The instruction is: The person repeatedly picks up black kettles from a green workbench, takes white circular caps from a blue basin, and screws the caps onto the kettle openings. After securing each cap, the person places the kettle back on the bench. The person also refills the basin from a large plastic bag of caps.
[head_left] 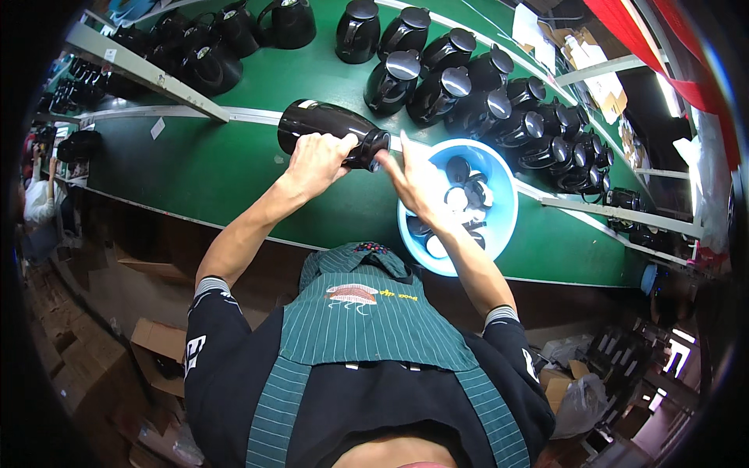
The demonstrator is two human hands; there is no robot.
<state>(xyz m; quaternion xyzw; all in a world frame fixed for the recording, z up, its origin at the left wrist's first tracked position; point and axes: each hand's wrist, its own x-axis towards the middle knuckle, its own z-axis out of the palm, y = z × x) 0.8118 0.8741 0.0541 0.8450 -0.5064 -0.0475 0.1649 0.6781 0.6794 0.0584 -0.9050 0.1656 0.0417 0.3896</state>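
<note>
A glossy black vacuum jug (331, 123) is tipped on its side above the green bench, its mouth pointing right. My left hand (318, 162) is wrapped round it from the near side, close to the neck. At the mouth is my right hand (413, 178), thumb against or just beside the rim and the other fingers stretched up and apart; I see nothing held in it. Beneath my right wrist stands a light blue basin (505, 203) of loose black and white round parts that look like lids (459, 168). My right forearm covers some of them.
Several black lidded jugs (441, 92) stand in rows at the back right. More black jugs without visible lids (214, 66) are at the back left. Metal rails (148, 72) cross the green bench (187, 168). A cardboard box (160, 355) is on the floor at left.
</note>
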